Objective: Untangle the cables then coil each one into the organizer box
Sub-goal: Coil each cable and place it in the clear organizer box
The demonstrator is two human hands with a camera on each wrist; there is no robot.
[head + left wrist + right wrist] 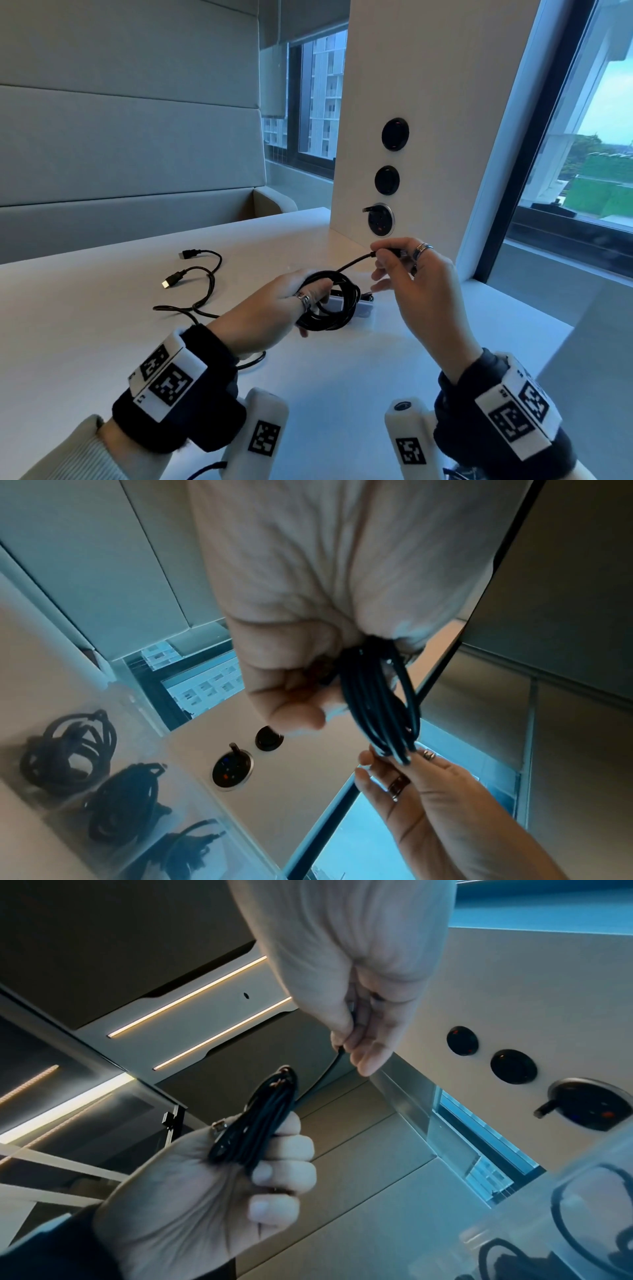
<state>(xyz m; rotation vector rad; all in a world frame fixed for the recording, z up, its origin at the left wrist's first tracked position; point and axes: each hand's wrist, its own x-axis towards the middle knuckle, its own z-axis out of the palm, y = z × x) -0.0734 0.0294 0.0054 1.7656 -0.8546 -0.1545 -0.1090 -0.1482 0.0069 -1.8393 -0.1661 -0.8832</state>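
Fingers (287, 1150) gripping coiled cable (329, 305), right hand (418, 274) pinching its end

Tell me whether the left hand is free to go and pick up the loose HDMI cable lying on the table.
Probably not yet. The left hand is full, gripping the coiled cable, whose free end the right hand pinches. The loose HDMI cable lies unobstructed on the table, so the coil should go down first.

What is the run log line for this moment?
left hand: holds coiled cable | right hand: pinches its free end | second cable: loose on table
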